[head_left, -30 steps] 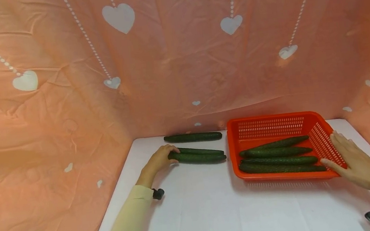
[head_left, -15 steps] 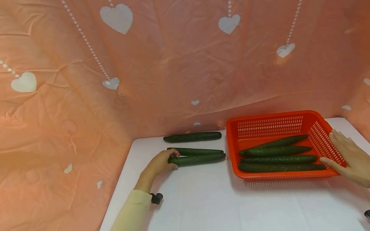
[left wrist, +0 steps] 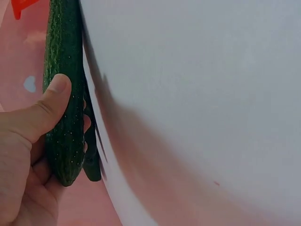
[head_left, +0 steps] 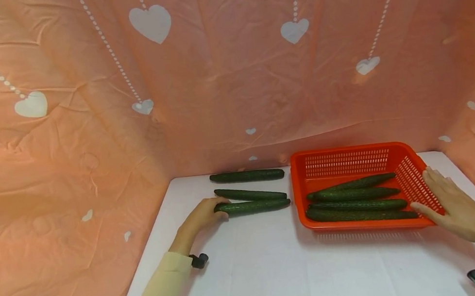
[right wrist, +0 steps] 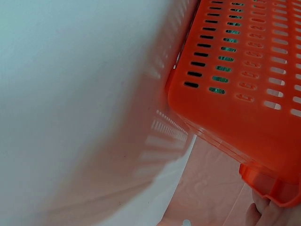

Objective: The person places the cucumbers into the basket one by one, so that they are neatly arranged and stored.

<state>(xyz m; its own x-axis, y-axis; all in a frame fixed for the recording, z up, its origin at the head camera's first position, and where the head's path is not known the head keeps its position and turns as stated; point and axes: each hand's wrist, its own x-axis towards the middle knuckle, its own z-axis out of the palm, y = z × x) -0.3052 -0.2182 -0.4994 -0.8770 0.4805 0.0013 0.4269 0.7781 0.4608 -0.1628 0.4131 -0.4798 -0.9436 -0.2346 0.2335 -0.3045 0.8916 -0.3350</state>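
Observation:
My left hand point(head_left: 204, 214) grips the left end of a dark green cucumber point(head_left: 259, 206), the nearest of three on the left of the table. The left wrist view shows the thumb lying along this cucumber point(left wrist: 63, 117) and the fingers behind it. Just beyond it lies a second cucumber point(head_left: 256, 194), slightly slanted. My right hand point(head_left: 457, 206) rests at the right side of a red plastic basket point(head_left: 371, 223), fingers straight and thumb over the near corner. Several cucumbers point(head_left: 357, 193) lie side by side in the basket. From the right wrist, only a few fingertips show under its rim.
A third loose cucumber point(head_left: 247, 176) lies along the back edge of the white table point(head_left: 286, 269). An orange-pink cloth point(head_left: 231, 95) with white hearts hangs behind and at both sides. The basket's slotted wall point(right wrist: 244, 56) fills much of the right wrist view.
My left hand has drawn the nearest cucumber slightly towards me, opening a gap between it and the second one. My right hand and the basket stay where they were.

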